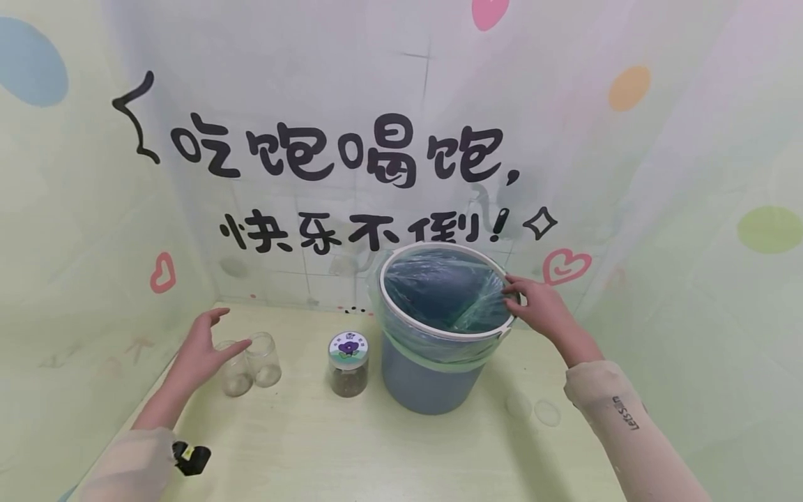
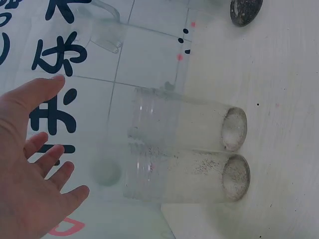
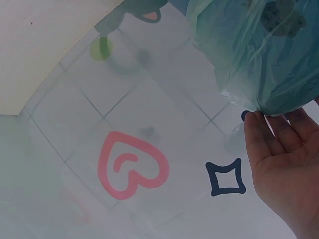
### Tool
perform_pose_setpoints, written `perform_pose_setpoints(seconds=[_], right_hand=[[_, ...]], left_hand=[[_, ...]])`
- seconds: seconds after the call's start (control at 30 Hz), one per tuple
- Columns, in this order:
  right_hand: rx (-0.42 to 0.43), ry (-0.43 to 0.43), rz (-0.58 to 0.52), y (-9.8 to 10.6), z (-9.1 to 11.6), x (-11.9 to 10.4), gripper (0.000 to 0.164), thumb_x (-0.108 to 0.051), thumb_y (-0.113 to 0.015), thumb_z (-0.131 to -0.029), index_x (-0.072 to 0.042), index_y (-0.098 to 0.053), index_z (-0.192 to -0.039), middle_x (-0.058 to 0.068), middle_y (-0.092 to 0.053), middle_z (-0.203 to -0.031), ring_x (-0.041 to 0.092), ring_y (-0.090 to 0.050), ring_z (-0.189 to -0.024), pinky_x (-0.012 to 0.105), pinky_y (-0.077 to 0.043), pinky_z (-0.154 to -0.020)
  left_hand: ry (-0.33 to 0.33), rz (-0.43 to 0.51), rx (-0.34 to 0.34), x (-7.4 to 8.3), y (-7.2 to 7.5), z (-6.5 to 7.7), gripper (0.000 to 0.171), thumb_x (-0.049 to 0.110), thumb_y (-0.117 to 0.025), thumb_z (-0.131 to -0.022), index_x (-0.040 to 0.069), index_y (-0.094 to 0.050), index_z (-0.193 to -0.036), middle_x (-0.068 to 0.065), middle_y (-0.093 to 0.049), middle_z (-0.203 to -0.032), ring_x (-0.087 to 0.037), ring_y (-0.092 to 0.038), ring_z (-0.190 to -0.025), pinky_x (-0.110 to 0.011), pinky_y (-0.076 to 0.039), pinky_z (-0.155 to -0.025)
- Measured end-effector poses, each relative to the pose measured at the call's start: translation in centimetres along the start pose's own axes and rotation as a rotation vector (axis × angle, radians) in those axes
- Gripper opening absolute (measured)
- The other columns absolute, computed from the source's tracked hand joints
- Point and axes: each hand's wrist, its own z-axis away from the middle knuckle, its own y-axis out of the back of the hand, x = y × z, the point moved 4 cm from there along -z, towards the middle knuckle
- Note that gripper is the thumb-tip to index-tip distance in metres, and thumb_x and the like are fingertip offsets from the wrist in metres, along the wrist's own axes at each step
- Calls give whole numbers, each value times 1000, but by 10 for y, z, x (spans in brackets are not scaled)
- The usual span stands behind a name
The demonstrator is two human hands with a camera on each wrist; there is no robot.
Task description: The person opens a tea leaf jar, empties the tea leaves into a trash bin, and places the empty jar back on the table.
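Note:
My left hand (image 1: 202, 346) hovers by two clear jars, its thumb and fingers spread with nothing between them. The nearer jar (image 2: 189, 174) has dark specks on its wall and a dusty base; the other jar (image 2: 184, 119) stands against its side. My right hand (image 1: 538, 305) grips the right rim of a blue-grey trash bin (image 1: 426, 380) with a white rim ring. A thin green plastic liner (image 3: 264, 59) covers the bin's inside and hangs over its rim, with my right fingertips at its edge in the right wrist view.
Between the clear jars and the bin stands a small jar (image 1: 348, 380) with dark contents and a flower-printed lid. Two clear round lids, one of them a thin lid (image 1: 548, 413), lie right of the bin. A printed curtain (image 1: 301, 84) rises behind the pale table (image 1: 301, 446).

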Motion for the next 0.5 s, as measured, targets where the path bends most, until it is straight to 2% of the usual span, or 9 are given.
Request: perform_pose_setpoints(seconds=[0.23, 0.5], right_hand=[[13, 11, 5, 0, 0, -1, 27, -11, -61, -92, 3, -71, -113, 24, -57, -141, 44, -59, -122, 57, -51, -100], [10, 8, 10, 1, 1, -1, 27, -11, -61, -93, 3, -71, -114, 23, -57, -141, 44, -60, -120, 56, -52, -98]], left_hand=[[-48, 19, -5, 22, -6, -2, 79, 17, -75, -88, -14, -29, -144, -41, -33, -144, -60, -30, -133, -71, -32, -105], [-53, 25, -51, 33, -20, -2, 80, 21, -74, -89, -11, -29, -146, -38, -32, -148, -57, -28, -137, -71, -30, -108]])
